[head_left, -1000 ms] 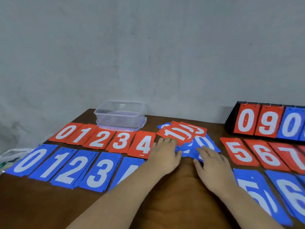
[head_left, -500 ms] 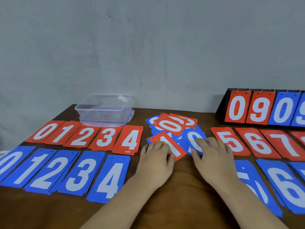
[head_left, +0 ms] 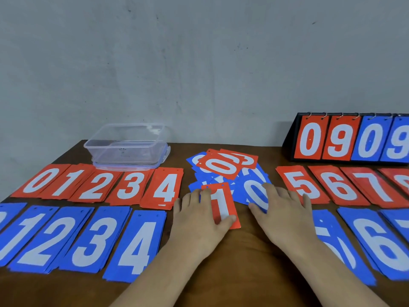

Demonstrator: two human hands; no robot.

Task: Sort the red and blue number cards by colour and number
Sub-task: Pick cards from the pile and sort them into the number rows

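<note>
A mixed heap of red and blue number cards lies at the table's middle. My left hand lies flat on a red 1 card, thumb on its lower edge. My right hand presses straight fingers on a blue 0 card at the heap's right. Sorted red piles 0 to 4 and blue piles 0 to 4 fill the left. Red piles from 5 up and blue piles fill the right.
A clear plastic box stands on its lid at the back left. A black flip scoreboard showing 0 9 0 9 stands at the back right. A grey wall closes the far side. Bare brown table shows between my forearms.
My left hand has drawn the red 1 card out of the heap toward me and turned it upright. My right hand stays on the blue 0 card. The view has shifted left.
</note>
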